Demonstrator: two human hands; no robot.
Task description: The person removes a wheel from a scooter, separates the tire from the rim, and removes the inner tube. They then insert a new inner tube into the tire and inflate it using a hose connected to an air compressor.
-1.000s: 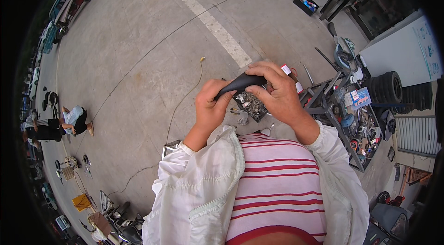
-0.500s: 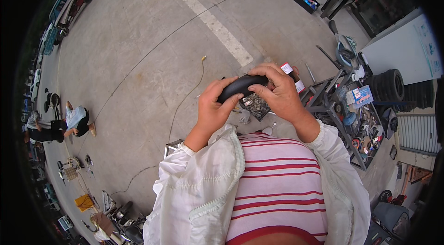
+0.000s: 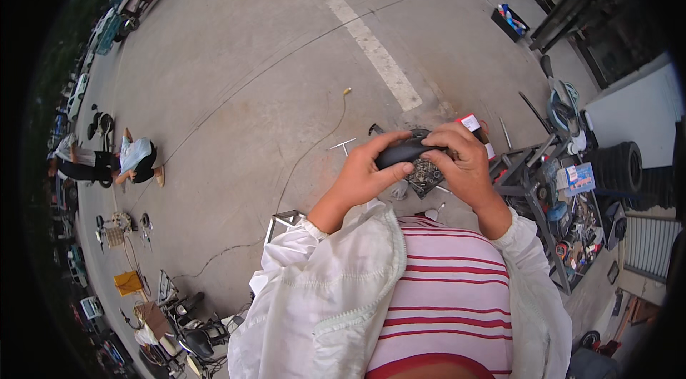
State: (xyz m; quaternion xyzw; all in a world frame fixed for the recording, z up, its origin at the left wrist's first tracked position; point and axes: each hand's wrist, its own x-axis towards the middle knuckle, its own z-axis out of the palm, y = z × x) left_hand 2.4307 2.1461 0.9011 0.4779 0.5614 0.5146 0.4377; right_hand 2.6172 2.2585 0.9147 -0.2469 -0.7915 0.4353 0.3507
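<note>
A black, curved, smooth rubber-like piece [image 3: 395,155] is held in front of my body; its exact kind does not show. My left hand [image 3: 364,173] grips its left end, thumb along the near side and fingers over the far side. At its right end, my right hand [image 3: 466,164] is closed, fingers bent over the top and thumb below. My fingers hide both ends of the piece. Beneath the hands, a dark tray [image 3: 426,179] holds many small metal parts. A T-handle wrench [image 3: 344,144] lies on the ground beyond my left hand.
At right stands a metal-framed cart [image 3: 554,250] loaded with tools and parts, beside stacked black tires [image 3: 616,168]. A red-and-white box [image 3: 469,123] lies beyond my right hand. A cable [image 3: 314,137] crosses the concrete. Two people [image 3: 136,159] are far left, above parked scooters [image 3: 193,336].
The view has shifted, so the surroundings sit farther right and lower. My hands still hold the black piece, which now shows less between them. The T-handle wrench has come into sight.
</note>
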